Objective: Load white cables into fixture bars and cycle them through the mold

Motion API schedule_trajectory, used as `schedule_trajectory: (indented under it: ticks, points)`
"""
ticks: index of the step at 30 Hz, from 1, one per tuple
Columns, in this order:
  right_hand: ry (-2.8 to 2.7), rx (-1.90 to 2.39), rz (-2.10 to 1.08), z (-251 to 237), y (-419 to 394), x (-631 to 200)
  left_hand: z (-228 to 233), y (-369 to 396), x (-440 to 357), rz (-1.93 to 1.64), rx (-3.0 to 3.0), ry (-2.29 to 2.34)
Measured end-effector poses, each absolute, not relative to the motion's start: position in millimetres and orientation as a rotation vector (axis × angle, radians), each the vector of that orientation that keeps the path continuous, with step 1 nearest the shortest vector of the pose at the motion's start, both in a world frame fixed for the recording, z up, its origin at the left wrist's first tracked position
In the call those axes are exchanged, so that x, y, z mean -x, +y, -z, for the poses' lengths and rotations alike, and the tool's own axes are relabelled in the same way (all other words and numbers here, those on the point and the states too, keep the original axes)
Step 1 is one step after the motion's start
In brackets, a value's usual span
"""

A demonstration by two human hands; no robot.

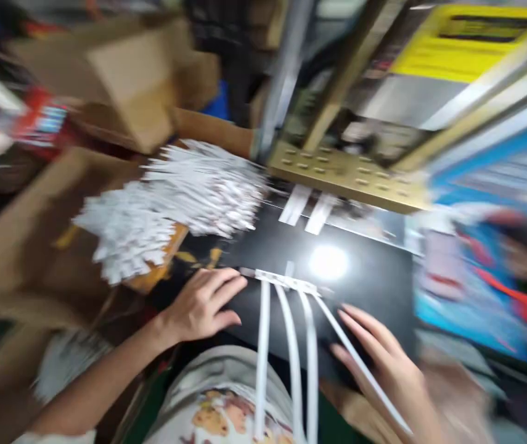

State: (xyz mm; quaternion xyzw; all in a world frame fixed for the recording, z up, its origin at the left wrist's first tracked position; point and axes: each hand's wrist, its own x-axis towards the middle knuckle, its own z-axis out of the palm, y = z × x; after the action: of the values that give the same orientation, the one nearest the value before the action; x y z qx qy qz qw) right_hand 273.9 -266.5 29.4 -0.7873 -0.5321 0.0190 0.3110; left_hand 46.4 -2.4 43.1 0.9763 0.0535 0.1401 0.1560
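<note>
A row of white connector pieces (286,280) lies on a black work surface (365,271). Several long white strips (264,345) run from it toward my body, over my lap. My left hand (203,305) rests at the row's left end, fingers stretched out and together, with nothing visible in them. On the right side, my right hand (383,364) is spread, thumb apart from the fingers. The rightmost white strip (360,364) passes across this hand between thumb and fingers, without a visible grip. Motion blur hides finer detail.
A brass-coloured machine plate (346,176) hangs just beyond the work surface, with two white tabs (319,214) below it. Large bundles of white strips (208,185) are heaped at left beside open cardboard boxes (55,228). A red strap-like item (517,299) is at far right.
</note>
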Motion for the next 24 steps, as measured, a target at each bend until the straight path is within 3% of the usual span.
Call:
schedule_trajectory:
  ticks: [2,6,15,20,24]
  points:
    - [-1.443,2.103,0.047,-27,-267,-280,-34,-1,-74,-0.403,-2.825,0.225]
    - [-1.593,1.973,-0.114,-19,-233,-314,-28,-6,-110,-0.343,-2.860,0.241]
    - [-1.628,1.651,-0.837,-37,-135,-365,-40,7,-126,-0.131,-2.860,0.098]
    - [-0.940,1.740,-0.509,-21,-111,-378,-36,8,-124,-0.223,-2.812,0.077]
    - [-0.582,1.948,-0.260,-6,-231,-387,-27,12,-120,-0.335,-2.751,0.031]
